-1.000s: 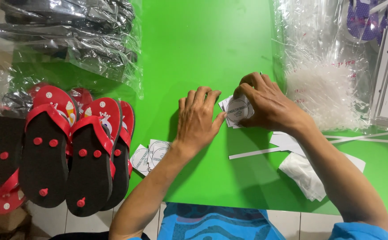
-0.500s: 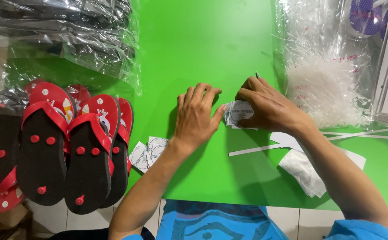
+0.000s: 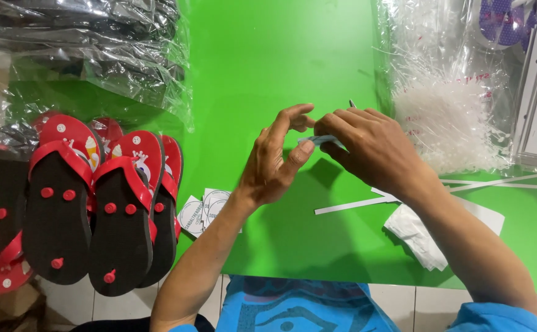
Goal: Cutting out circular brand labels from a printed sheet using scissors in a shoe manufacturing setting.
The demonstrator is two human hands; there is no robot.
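My left hand point(image 3: 274, 163) and my right hand point(image 3: 367, 147) are raised a little above the green table point(image 3: 268, 67) and pinch a small white and blue paper tag point(image 3: 317, 141) between their fingertips. A thin dark tip point(image 3: 352, 104) sticks up behind my right hand; what it belongs to is hidden. More round-printed paper tags point(image 3: 204, 209) lie on the table below my left wrist.
Red and black flip-flops point(image 3: 96, 203) are stacked soles-up at the left edge. Plastic-wrapped sandals point(image 3: 90, 43) lie at the back left. A bag of clear plastic fasteners point(image 3: 453, 117) sits at the right, with white paper strips point(image 3: 354, 205) and folded white paper point(image 3: 422, 233) near my right forearm.
Both hands have lifted off the table with the paper tag, which earlier was pressed flat under them. My left fingers have curled up to meet the right hand.
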